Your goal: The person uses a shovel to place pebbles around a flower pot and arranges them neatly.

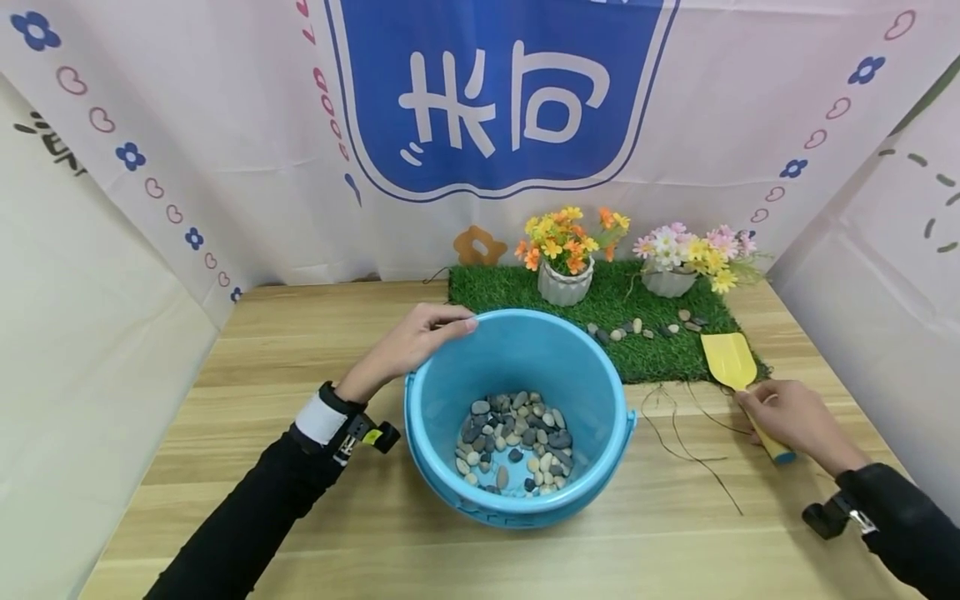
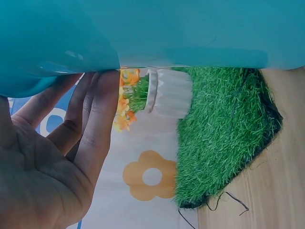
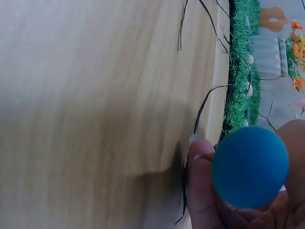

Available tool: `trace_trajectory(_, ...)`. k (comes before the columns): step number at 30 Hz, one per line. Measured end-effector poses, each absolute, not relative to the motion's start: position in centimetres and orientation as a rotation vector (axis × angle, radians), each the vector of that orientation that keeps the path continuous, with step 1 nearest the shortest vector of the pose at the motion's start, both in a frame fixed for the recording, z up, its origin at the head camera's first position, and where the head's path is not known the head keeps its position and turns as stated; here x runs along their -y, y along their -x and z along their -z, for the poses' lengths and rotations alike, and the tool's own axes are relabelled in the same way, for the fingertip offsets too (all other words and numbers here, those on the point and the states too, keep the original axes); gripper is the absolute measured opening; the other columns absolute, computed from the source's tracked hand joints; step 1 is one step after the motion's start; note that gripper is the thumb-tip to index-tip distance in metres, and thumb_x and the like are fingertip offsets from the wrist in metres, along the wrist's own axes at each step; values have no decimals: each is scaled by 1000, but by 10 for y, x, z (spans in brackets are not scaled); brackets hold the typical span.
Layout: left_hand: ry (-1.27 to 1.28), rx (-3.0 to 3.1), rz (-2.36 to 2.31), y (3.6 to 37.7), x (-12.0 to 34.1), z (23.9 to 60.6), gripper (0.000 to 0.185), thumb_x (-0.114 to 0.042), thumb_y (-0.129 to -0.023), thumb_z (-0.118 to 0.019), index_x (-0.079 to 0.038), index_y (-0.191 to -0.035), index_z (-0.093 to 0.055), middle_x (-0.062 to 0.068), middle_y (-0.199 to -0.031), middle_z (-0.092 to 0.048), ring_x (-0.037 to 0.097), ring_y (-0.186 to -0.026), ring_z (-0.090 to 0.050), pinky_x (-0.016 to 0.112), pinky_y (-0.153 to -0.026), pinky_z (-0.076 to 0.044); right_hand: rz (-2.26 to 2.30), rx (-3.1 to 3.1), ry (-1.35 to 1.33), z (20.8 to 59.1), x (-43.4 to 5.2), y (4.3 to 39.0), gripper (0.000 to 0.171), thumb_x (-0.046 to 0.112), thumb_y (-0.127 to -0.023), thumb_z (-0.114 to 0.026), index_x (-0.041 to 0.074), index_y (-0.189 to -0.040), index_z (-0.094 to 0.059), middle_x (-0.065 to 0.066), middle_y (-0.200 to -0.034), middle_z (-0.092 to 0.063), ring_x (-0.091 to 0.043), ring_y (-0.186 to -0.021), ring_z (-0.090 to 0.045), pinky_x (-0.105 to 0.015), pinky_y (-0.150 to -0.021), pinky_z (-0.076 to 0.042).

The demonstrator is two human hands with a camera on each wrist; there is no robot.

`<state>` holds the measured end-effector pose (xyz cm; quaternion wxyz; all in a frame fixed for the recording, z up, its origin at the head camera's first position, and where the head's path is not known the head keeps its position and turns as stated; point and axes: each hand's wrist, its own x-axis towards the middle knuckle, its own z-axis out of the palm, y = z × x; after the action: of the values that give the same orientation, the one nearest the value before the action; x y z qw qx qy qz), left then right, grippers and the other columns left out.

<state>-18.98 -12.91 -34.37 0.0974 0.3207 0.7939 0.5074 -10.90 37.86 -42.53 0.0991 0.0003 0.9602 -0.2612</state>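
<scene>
— Starting nearest the camera, what did you see?

— Two black sleeves came in from the bottom corners, each with a small camera strapped at the wrist. Between them stood a round bucket (image 1: 517, 492) of smooth, glossy blue plastic on the pale wood-grain table (image 1: 300, 517). On its floor lay a heap of pebbles (image 1: 513, 442), small and water-rounded, in grey, black, tan and white.

— And the hands?

— The left hand (image 1: 408, 343) rested over the bucket's far-left rim, its fingers straight and close together, flat against the smooth outer wall; the left wrist view showed them lying along the plastic, not curled around it. The right hand (image 1: 795, 414) was well to the right of the bucket, fingers wrapped round the handle of a scoop (image 1: 731, 360). The scoop had a flat, yellow, shovel-shaped blade and a handle ending in a round blue cap, which filled the right wrist view. Its blade lay on the near right corner of the turf.

— What lay beyond?

— Thin dark strands (image 1: 686, 433), wiry and loose, trailed over the wood between bucket and right hand. Behind them was a rectangular mat of shaggy green artificial turf (image 1: 645, 354), with a curved line of small stones (image 1: 645, 327) across it. Farther back on the mat stood two ribbed white pots: one (image 1: 564, 285) with orange and yellow flowers, the other (image 1: 667, 282) with pink, white and yellow ones. Last came a draped white cloth backdrop (image 1: 225, 125) printed with hearts, blue flowers and a large blue shield shape.
</scene>
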Motion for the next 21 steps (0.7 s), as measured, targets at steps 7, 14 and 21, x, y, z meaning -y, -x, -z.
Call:
trace_trajectory(7,-936,-2346,-1502,189,130,344,29,-27,-99,-49,-10,-114,-66,4,-99,-65,20,-77,-66,35,-61,-56,702,-2893,-10,427,-385,103,54,48,-96,-43,-2,-92,-63,-4,-66,-52,-19,-55,-44,-32,-50,-33)
trace_trajectory(14,-934,-2303,-1528,188,132,345,35,-28,-102,-41,-6,-107,-67,9,-82,-63,23,-68,-65,37,-59,-55,690,-2890,-35,426,-390,99,54,50,-96,-41,2,-84,-62,-3,-60,-46,-19,-53,-42,-31,-50,-30)
trace_trajectory(21,-844,-2331,-1506,184,142,335,56,-39,-104,-18,-5,-126,-57,13,-104,-63,25,-88,-63,38,-71,-54,701,-2898,-40,425,-392,93,54,49,-97,-41,2,-79,-60,-3,-58,-47,-19,-51,-43,-29,-48,-31)
